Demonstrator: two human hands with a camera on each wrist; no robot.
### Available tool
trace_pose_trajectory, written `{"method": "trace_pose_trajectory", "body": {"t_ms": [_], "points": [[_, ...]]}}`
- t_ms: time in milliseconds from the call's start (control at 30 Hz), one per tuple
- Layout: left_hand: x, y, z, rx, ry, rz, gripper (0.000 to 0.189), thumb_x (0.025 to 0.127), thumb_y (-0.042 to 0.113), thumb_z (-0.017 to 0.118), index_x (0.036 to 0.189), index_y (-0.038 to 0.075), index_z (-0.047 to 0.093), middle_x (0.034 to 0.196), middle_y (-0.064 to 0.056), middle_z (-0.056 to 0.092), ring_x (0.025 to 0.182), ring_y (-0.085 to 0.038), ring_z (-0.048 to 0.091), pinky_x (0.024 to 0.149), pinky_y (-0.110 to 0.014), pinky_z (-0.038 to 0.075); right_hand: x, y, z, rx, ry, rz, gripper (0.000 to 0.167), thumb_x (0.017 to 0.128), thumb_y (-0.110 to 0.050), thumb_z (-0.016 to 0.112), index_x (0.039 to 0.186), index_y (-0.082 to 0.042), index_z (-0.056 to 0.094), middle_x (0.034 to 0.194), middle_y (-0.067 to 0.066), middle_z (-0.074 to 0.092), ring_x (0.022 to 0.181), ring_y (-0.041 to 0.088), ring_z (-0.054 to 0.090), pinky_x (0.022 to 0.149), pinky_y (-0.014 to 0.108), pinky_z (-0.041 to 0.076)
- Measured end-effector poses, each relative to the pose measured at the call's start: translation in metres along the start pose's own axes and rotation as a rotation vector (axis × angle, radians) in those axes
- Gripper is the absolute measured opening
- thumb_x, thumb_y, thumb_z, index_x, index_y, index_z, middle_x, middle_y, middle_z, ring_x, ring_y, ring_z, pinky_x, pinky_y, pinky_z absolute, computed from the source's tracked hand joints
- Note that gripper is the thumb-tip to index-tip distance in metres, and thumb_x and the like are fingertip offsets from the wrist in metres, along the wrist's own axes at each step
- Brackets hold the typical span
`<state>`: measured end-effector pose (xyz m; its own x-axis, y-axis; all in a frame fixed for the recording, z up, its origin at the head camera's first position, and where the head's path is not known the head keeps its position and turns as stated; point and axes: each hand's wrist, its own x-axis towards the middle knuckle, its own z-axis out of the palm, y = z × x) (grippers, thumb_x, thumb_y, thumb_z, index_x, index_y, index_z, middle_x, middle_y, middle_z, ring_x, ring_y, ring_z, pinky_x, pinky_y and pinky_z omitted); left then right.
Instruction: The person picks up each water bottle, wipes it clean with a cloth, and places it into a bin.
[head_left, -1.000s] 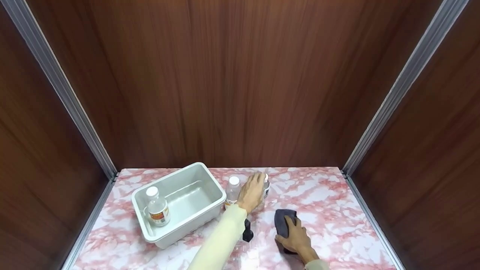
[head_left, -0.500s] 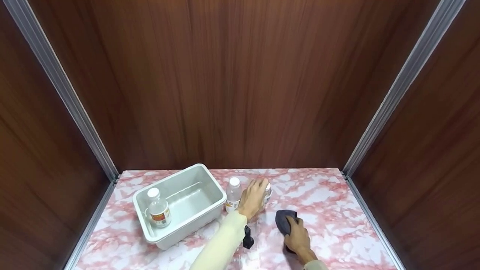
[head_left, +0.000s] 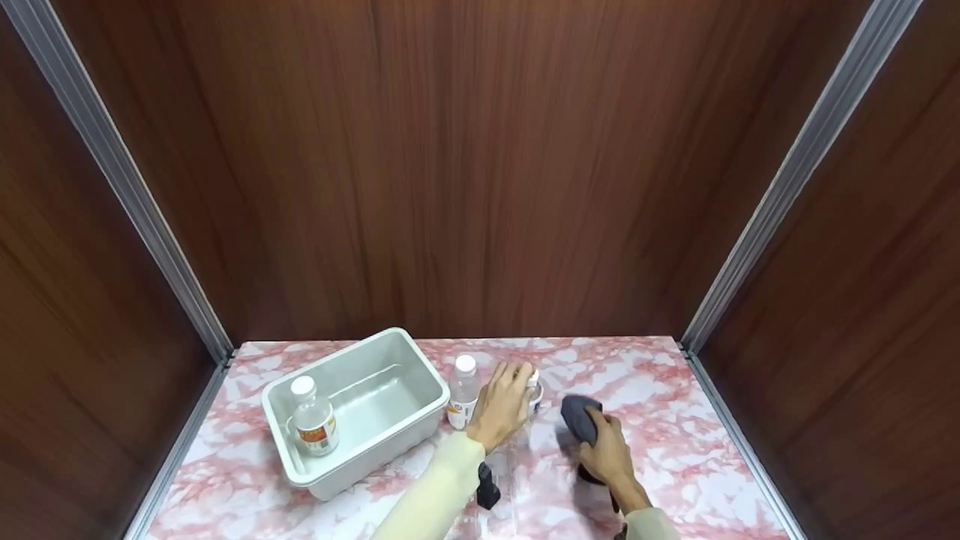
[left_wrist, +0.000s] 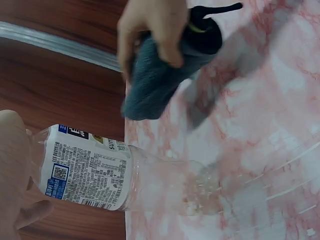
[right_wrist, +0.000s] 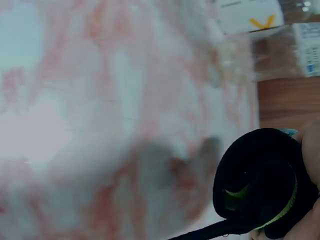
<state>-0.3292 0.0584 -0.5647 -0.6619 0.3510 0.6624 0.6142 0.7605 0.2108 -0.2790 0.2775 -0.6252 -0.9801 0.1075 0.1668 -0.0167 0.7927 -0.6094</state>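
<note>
Fingers of left hand point(head_left: 504, 405) grip a bottle point(left_wrist: 90, 170), right hand point(head_left: 609, 453) a newly raised dark bundle point(head_left: 578, 417).

Left fingers point(left_wrist: 11, 135) are gripping the top end of a clear bottle point(left_wrist: 160, 185), which is showing a white label point(left_wrist: 90, 172) with a QR code and loads of tiny print. Up top, kinda blurry right fingers point(left_wrist: 170, 42) are clutching a dark fabric bundle point(left_wrist: 152, 82), a thin black strap point(left_wrist: 220, 9) is poking out, and a shadow's falling on the pink marbled bench point(left_wrist: 270, 125). Wood panelling point(left_wrist: 65, 95) and a metal strip point(left_wrist: 60, 46) are filling the upper left.
</note>
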Motion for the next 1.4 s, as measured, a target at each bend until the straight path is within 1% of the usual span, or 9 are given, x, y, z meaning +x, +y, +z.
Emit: {"method": "trace_pose_trajectory", "body": {"t_ms": [133,333,533,667,833,1033,1233,1333,1400], "points": [[-0.006,0.003,-0.001,-0.005,-0.003,0.019,0.027,0.091,0.022,0.069,0.114,0.012,0.058,0.111,-0.005,0.067,0.102,-0.022,0.063,0.078,-0.034,0.06,0.005,-0.017,-0.013,0.039,0.036,-0.026,0.07,0.08,0.0,0.061,0.148,-0.008,0.049,0.139,0.033,0.05,0.119,0.05,0.059,0.094,0.065,0.049],[-0.014,0.003,0.001,-0.033,0.028,0.034,0.025,0.09,0.021,0.07,0.111,0.012,0.06,0.105,-0.004,0.066,0.103,-0.02,0.063,0.086,-0.033,0.058,0.006,-0.042,-0.027,0.093,0.076,-0.081,0.069,0.08,0.002,0.061,0.148,-0.011,0.051,0.14,0.029,0.051,0.117,0.046,0.06,0.094,0.062,0.05],[-0.02,0.003,0.003,-0.047,0.032,0.033,0.023,0.092,0.022,0.068,0.112,0.013,0.061,0.105,-0.004,0.066,0.103,-0.02,0.062,0.086,-0.032,0.059,0.003,-0.059,-0.03,0.116,0.096,-0.149,0.071,0.08,0.004,0.062,0.148,-0.013,0.051,0.141,0.026,0.05,0.116,0.044,0.061,0.092,0.058,0.051],[-0.026,0.003,0.006,-0.029,0.042,0.029,0.024,0.091,0.022,0.07,0.111,0.013,0.062,0.105,-0.003,0.068,0.102,-0.02,0.063,0.088,-0.032,0.057,-0.001,-0.067,-0.028,0.124,0.109,-0.208,0.072,0.077,0.007,0.063,0.146,-0.011,0.053,0.138,0.027,0.052,0.114,0.045,0.062,0.091,0.057,0.052],[-0.031,0.001,0.007,-0.033,0.076,0.024,0.025,0.089,0.021,0.072,0.11,0.013,0.063,0.104,-0.003,0.068,0.099,-0.019,0.064,0.088,-0.032,0.056,-0.005,-0.074,-0.024,0.126,0.114,-0.261,0.074,0.075,0.009,0.064,0.145,-0.009,0.054,0.136,0.029,0.053,0.113,0.044,0.062,0.088,0.055,0.053],[-0.034,0.0,0.008,-0.051,0.098,0.025,0.026,0.089,0.021,0.073,0.111,0.013,0.064,0.103,-0.003,0.068,0.096,-0.019,0.064,0.084,-0.033,0.058,-0.009,-0.077,-0.02,0.116,0.114,-0.282,0.075,0.073,0.008,0.065,0.145,-0.009,0.054,0.134,0.029,0.054,0.11,0.043,0.063,0.087,0.054,0.053],[-0.036,0.0,0.01,-0.051,0.114,-0.009,0.027,0.088,0.022,0.075,0.113,0.012,0.066,0.104,-0.003,0.068,0.095,-0.019,0.065,0.084,-0.034,0.058,-0.01,-0.078,-0.012,0.119,0.089,-0.312,0.077,0.074,0.009,0.065,0.148,-0.009,0.05,0.134,0.029,0.053,0.109,0.042,0.063,0.086,0.054,0.054],[-0.036,0.001,0.012,-0.057,0.138,-0.023,0.029,0.087,0.02,0.076,0.113,0.013,0.066,0.104,-0.003,0.068,0.094,-0.019,0.064,0.084,-0.034,0.057,-0.01,-0.077,-0.007,0.116,0.076,-0.338,0.079,0.075,0.007,0.067,0.149,-0.009,0.048,0.133,0.028,0.053,0.107,0.04,0.064,0.084,0.052,0.055],[-0.036,0.002,0.013,-0.063,0.154,-0.029,0.03,0.086,0.019,0.077,0.114,0.014,0.066,0.104,-0.002,0.068,0.094,-0.019,0.064,0.084,-0.034,0.057,-0.01,-0.076,-0.004,0.111,0.07,-0.353,0.08,0.075,0.004,0.071,0.15,-0.009,0.047,0.133,0.027,0.052,0.106,0.038,0.063,0.083,0.051,0.055]]}}
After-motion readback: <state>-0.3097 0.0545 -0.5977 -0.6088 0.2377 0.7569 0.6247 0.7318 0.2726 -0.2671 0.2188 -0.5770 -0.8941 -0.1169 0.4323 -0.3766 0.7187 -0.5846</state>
